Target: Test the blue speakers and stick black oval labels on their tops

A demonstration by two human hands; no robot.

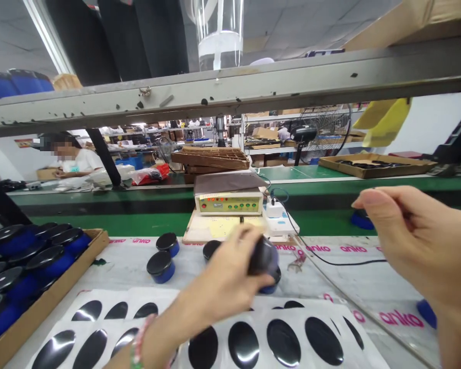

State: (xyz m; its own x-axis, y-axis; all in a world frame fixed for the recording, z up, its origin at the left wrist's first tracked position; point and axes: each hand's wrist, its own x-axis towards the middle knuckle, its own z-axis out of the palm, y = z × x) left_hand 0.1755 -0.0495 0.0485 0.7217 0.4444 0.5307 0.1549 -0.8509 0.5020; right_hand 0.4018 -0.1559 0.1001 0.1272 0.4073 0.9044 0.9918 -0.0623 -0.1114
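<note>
My left hand (228, 269), with a braided bracelet at the wrist, reaches over the middle of the table. Its fingers are closed round a dark round cap (264, 256), which is smeared by motion. Behind and below it, other blue caps with glossy black tops partly show, one of them a black-topped cap (211, 249). To the left stand two more, including a blue cap (160, 266). My right hand (418, 236) is raised at the right with thumb and finger pinched; what they hold, if anything, I cannot make out. In front lie white sheets of glossy black discs (244, 344).
At the left is a cardboard tray (57, 292) piled with blue caps. A control box (229, 203) with lit buttons stands at the back, beside a power strip (280, 220). A black cable (341, 264) crosses the table. Overhead runs a metal shelf (253, 87). A person sits far left.
</note>
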